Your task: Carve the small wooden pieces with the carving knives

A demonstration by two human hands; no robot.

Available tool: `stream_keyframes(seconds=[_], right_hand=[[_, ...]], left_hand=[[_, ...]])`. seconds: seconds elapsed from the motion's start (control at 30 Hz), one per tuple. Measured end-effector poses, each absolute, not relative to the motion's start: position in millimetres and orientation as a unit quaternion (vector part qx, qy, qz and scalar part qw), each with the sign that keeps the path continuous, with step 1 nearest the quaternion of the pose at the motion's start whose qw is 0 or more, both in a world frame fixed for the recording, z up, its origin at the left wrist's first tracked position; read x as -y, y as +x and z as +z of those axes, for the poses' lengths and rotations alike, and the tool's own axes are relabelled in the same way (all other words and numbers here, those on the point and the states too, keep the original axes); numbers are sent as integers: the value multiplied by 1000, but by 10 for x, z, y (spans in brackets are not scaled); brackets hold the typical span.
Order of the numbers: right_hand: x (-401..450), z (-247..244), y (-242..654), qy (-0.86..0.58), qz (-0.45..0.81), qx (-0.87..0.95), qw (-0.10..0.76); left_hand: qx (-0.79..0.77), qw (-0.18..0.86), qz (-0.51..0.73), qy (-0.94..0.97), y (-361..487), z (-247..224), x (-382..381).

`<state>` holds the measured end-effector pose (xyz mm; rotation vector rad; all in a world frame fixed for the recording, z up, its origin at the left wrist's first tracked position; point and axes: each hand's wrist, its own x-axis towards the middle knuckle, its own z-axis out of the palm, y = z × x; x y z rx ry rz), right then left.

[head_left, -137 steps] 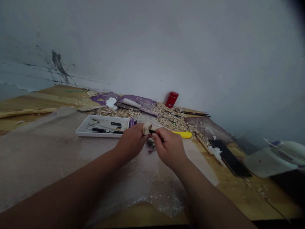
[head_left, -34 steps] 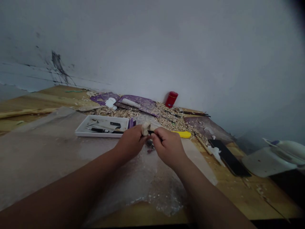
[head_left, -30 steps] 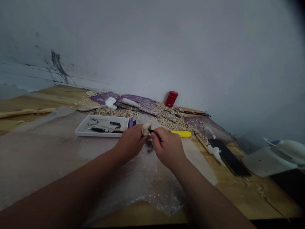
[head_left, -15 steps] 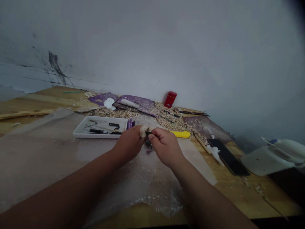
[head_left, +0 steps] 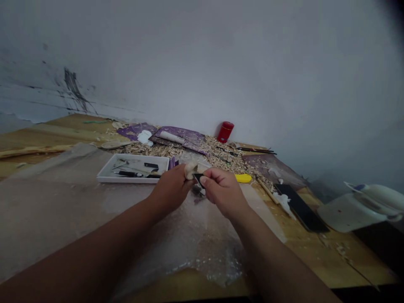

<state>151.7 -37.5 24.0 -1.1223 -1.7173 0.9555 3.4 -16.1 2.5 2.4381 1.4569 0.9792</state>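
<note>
My left hand [head_left: 172,183] is closed around a small pale carved piece, which looks like wood [head_left: 190,170]; its rounded end sticks out above the fingers. Between the thumb and fingers of my right hand [head_left: 222,187] is a small dark blade [head_left: 198,179], its tip at or very close to the pale piece. Just left of my hands lies a white tray [head_left: 104,178] with a black pen-like tool [head_left: 128,173] and dark blade pieces [head_left: 151,165]. A yellow handle [head_left: 243,178] shows behind my right hand.
Wood shavings [head_left: 217,159] heap up behind, around purple sheets [head_left: 186,134]. A red cylinder [head_left: 225,131] stands by the wall. To the right are a black phone-like slab [head_left: 304,209], a thin stick [head_left: 268,190] and a white container [head_left: 350,212]. A translucent plastic sheet [head_left: 78,219] covers the table.
My right hand has drawn slightly right and down with the blade, so more of the blade shows. The pale piece has turned a little in my left hand.
</note>
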Motion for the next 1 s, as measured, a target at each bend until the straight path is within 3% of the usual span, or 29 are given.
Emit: stream_keyframes(seconds=[0.13, 0.3, 0.63, 1.0], right_hand=[[423, 267, 1541, -475, 90, 786, 385], [424, 250, 1510, -503, -13, 807, 310], [370, 318, 1500, -482, 144, 794, 342], [318, 152, 1452, -482, 432, 637, 418]], left_hand=[[-480, 69, 319, 815, 40, 46, 160], [-477, 68, 315, 817, 46, 34, 156], [-492, 80, 321, 805, 46, 1, 161], [-497, 64, 301, 811, 54, 1, 150]])
